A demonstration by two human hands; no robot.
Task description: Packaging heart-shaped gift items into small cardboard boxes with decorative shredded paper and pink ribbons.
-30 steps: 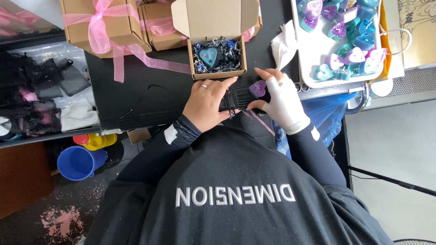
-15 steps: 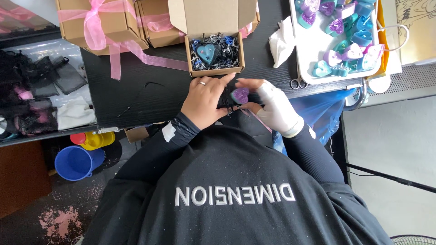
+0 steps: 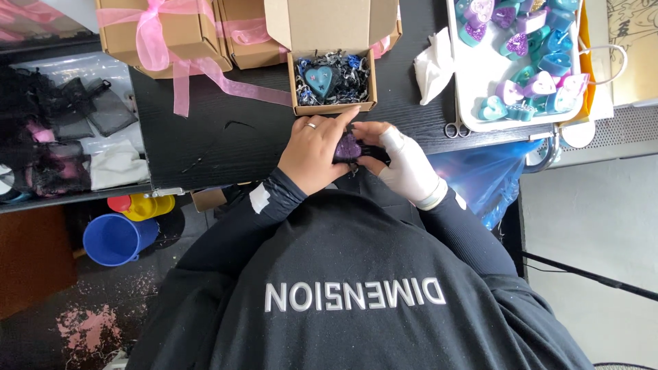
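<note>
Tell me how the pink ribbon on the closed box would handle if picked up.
The pink ribbon looks floppy: its loose tail drapes limply across the black table. Probably very light, being thin and sheer. Pulling it might undo the bow on the cardboard box.

We see a black worktable [image 3: 226,137] lit by even daylight, with a grey shelf [image 3: 68,195] of dark fabric pouches beside it. Beneath us lies a dusty dark floor [image 3: 41,342] with pink stains, and a pale floor [image 3: 589,226] on the other side.
</note>
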